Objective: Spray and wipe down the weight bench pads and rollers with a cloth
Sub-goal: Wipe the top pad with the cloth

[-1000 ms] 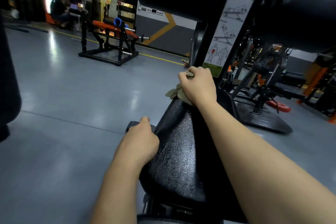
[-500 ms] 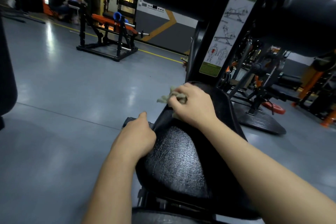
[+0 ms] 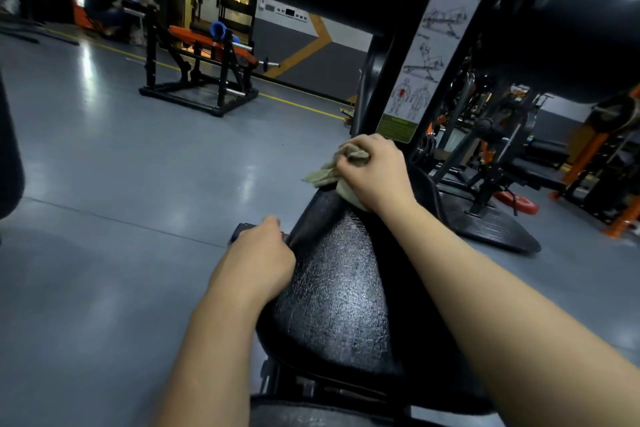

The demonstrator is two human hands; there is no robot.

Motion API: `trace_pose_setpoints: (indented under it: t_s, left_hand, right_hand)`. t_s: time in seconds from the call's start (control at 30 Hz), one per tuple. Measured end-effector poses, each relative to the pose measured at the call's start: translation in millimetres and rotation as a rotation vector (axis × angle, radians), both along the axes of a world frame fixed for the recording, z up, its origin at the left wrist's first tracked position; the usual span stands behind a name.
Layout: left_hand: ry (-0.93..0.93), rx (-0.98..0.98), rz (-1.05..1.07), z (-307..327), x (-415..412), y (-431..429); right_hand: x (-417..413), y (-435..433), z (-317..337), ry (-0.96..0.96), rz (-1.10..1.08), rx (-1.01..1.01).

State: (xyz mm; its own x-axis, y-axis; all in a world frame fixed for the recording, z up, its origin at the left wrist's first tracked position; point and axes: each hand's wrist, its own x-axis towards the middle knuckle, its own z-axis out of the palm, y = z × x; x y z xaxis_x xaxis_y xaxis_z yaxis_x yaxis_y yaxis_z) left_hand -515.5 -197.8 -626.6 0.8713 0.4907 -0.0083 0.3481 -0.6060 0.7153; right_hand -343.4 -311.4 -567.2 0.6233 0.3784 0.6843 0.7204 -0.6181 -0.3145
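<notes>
Loosely crumpled cloth [image 3: 325, 175] on grainy, tapered pad [image 3: 332, 291].

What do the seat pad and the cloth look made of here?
The seat pad: likely black vinyl or leatherette, pebbled grain with a glossy sheen. The cloth: soft woven or terry fabric, beige, matte, bunched into folds in the right hand.

Single view: a head-worn wide-angle camera faces forward and down along the seat pad [image 3: 332, 288], close above its near end. Beyond the pad's far end, the instruction placard [image 3: 433, 55] and roller pads [image 3: 571, 28] are seen from below.
</notes>
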Motion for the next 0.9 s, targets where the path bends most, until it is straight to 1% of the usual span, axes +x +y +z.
trace_pose_setpoints:
  t_s: [0.1, 0.2, 0.33, 0.4, 0.5, 0.57, 0.63, 0.77, 0.83, 0.9]
  left_hand:
    - [-0.004, -0.022, 0.029, 0.6, 1.1, -0.2]
    - [-0.010, -0.032, 0.041, 0.9, 1.6, 0.3]
    - [-0.032, -0.041, 0.040, 2.1, -1.3, -1.7]
    - [-0.050, -0.036, 0.038, 4.4, -2.4, -1.9]
    - [-0.066, -0.022, 0.038, 9.3, -2.0, -3.8]
    - [-0.063, -0.026, 0.042, 10.2, -1.1, -7.8]
    - [-0.067, -0.026, 0.044, 9.0, 0.3, -8.8]
    - [-0.057, -0.020, 0.029, 5.2, 4.3, -9.7]
    - [-0.050, -0.018, 0.023, 3.5, 5.5, -10.6]
    - [-0.048, 0.006, 0.026, 3.3, 5.9, -12.0]
  right_hand:
    - [26.4, 11.1, 12.6, 0.076, -0.157, 0.054]
    - [30.2, 16.4, 15.6, 0.116, -0.253, 0.118]
    - [11.8, 10.0, 9.2, 0.087, -0.368, 0.065]
    - [1.6, 4.0, 3.1, 0.093, -0.349, 0.041]
    - [-4.8, -6.4, -5.7, 0.124, -0.255, 0.044]
    - [-4.7, -14.3, -5.2, 0.181, -0.180, 0.006]
    - [-2.4, -18.6, -0.8, 0.187, -0.121, -0.041]
    - [-2.6, -23.9, 4.4, 0.235, -0.094, -0.014]
    - [-2.0, -33.2, 5.4, 0.220, -0.187, 0.065]
    - [5.8, -52.9, 4.9, 0.205, -0.391, 0.163]
